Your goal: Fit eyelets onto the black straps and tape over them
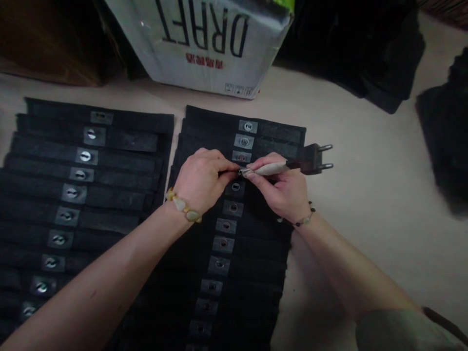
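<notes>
Sleeve: my grey-green sleeve (395, 331) lay closest, at the lower end of my right forearm, well behind my right hand.

Right hand: my right hand (281, 191) was closed, with thumb and fingers pinching a pale wrapped tool handle (268, 168) just beyond my left fingertips.

Left hand: my left hand (203, 180) had its fingers pressed together, reaching toward the metal tip of the tool. I could not tell whether they pinched anything. A pale stone bracelet (185, 206) sat on that wrist.

Tool: it lay across the black felt strips (252, 248), directly under both hands. A black two-pin plug (314, 158) stuck out past my right hand, at the handle's far end.

Bright patches: every grey patch I could make out in the strip stack (84, 195) left of my left hand held a shiny slotted disc. The top two patches above my hands, in the stack beneath them, showed pale rings.

Dull patches: those below my hands looked darker, with dim eyelets, and the lowest were too dark to judge.

Surface: a cream work surface (369, 190) spread beyond my right hand, bare where it showed.

Room: past my hands stood a white cardboard carton (204, 44) printed in black and red. Further right lay heaped black cloth (351, 48), and a brown object (47, 39) sat far to the left.
</notes>
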Demonstrator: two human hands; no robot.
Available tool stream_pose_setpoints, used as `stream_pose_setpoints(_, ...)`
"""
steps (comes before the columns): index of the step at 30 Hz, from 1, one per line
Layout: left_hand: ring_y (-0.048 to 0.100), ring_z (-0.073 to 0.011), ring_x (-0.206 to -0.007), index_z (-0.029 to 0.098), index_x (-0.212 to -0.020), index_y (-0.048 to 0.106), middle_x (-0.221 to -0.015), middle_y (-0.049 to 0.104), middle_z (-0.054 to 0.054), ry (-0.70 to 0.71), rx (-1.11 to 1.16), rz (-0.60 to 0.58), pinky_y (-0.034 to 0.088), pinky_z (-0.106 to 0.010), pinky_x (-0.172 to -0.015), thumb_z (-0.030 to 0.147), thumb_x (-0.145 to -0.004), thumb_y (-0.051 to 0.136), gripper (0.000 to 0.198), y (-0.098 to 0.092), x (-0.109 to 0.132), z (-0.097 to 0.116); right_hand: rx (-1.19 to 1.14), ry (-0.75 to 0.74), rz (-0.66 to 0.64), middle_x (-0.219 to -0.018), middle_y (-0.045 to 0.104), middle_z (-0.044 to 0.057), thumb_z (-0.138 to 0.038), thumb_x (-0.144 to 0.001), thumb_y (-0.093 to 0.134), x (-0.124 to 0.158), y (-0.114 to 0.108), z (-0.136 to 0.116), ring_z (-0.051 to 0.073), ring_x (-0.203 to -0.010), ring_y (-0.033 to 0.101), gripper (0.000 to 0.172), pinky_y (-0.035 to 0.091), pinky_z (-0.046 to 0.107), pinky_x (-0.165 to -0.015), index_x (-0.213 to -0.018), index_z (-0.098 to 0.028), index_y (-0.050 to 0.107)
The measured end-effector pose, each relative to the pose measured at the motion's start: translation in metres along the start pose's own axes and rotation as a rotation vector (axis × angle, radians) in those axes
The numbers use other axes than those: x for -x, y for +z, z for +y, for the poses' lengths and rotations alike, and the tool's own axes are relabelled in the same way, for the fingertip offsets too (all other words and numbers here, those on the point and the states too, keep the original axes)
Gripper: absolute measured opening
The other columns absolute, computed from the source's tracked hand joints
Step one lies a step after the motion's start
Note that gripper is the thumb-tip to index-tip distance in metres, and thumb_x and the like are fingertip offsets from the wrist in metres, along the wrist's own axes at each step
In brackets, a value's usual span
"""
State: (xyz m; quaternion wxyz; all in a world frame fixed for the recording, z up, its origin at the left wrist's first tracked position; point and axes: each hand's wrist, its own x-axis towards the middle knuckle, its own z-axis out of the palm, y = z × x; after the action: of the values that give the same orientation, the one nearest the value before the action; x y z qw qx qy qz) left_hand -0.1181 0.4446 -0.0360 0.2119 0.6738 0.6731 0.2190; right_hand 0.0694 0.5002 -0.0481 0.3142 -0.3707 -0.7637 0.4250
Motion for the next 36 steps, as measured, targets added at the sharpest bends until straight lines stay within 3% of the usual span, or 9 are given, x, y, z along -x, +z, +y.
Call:
stream_pose_setpoints(6,0.065,-0.0207,-0.09,0.027,-0.093,0.078,-0.092,0.074,-0.001,-0.03,0.03,-0.02,0.051,-0.034,-0.084,0.028,-0.085,0.066,0.014,-0.002,-0.003,-0.002,0.147,-0.024,-0.039,-0.093,0.069,0.003,-0.03,-0.088,0.063,-0.003,0.004,-0.001,0.021,-0.087,0.066,0.009,0.054,0.037,-0.08,-0.09,-0.022,0.068)
stream_pose_setpoints(10,0.066,-0.0217,-0.09,0.026,-0.094,0.074,-0.092,0.074,-0.001,-0.049,0.058,-0.018,0.051,-0.035,-0.083,0.025,-0.082,0.068,0.013,-0.002,-0.003,-0.003,0.341,-0.059,-0.123,-0.093,0.068,0.005,-0.024,-0.089,0.059,-0.013,0.01,-0.018,0.023,-0.089,0.063,0.008,0.051,0.037,-0.08,-0.091,-0.022,0.066)
stream_pose_setpoints(15,0.068,-0.024,-0.09,0.022,-0.105,0.067,-0.095,0.073,-0.006,-0.143,0.046,0.019,0.052,-0.035,-0.078,0.028,-0.08,0.071,0.026,-0.003,-0.002,-0.005,0.558,-0.061,-0.268,-0.093,0.064,0.007,-0.019,-0.089,0.054,-0.025,0.015,-0.041,0.023,-0.089,0.057,0.01,0.046,0.034,-0.076,-0.093,-0.02,0.063)
stream_pose_setpoints(19,0.068,-0.0207,-0.088,0.023,-0.102,0.064,-0.092,0.073,-0.002,-0.102,0.124,-0.038,0.051,-0.031,-0.077,0.029,-0.08,0.07,0.023,-0.006,-0.001,-0.009,0.582,-0.07,-0.278,-0.1,0.062,0.007,-0.018,-0.09,0.054,-0.029,0.014,-0.048,0.022,-0.091,0.056,0.014,0.047,0.035,-0.077,-0.102,-0.02,0.061)
stream_pose_setpoints(25,0.067,-0.0198,-0.086,0.022,-0.098,0.062,-0.095,0.072,-0.002,-0.068,0.071,-0.012,0.049,-0.031,-0.074,0.025,-0.083,0.063,0.015,-0.007,0.0,-0.008,0.717,-0.082,-0.344,-0.099,0.062,0.009,-0.016,-0.091,0.052,-0.026,0.024,-0.056,0.024,-0.091,0.054,0.018,0.045,0.031,-0.066,-0.105,-0.021,0.062)
stream_pose_setpoints(29,0.066,-0.0182,-0.078,0.022,-0.097,0.062,-0.086,0.072,0.0,-0.104,0.106,-0.021,0.049,-0.028,-0.069,0.025,-0.078,0.07,0.022,-0.01,-0.002,-0.005,0.608,-0.07,-0.213,-0.097,0.064,0.008,-0.016,-0.091,0.052,-0.013,0.024,-0.042,0.022,-0.089,0.057,0.015,0.049,0.032,-0.071,-0.097,-0.021,0.065)
stream_pose_setpoints(32,0.068,-0.0173,-0.08,0.022,-0.096,0.063,-0.086,0.073,0.0,-0.114,0.12,-0.048,0.05,-0.027,-0.07,0.026,-0.076,0.072,0.022,-0.014,-0.005,-0.004,0.376,-0.05,-0.09,-0.096,0.067,0.006,-0.02,-0.09,0.057,-0.002,0.019,-0.025,0.021,-0.09,0.062,0.01,0.052,0.034,-0.077,-0.093,-0.021,0.067)
stream_pose_setpoints(36,0.068,-0.016,-0.077,0.023,-0.096,0.069,-0.084,0.073,0.0,-0.094,0.113,-0.074,0.051,-0.027,-0.071,0.026,-0.079,0.071,0.017,-0.017,-0.013,-0.002,0.055,0.029,0.038,-0.091,0.07,0.003,-0.031,-0.089,0.064,-0.001,0.004,-0.01,0.018,-0.082,0.067,0.012,0.055,0.033,-0.075,-0.093,-0.02,0.068)
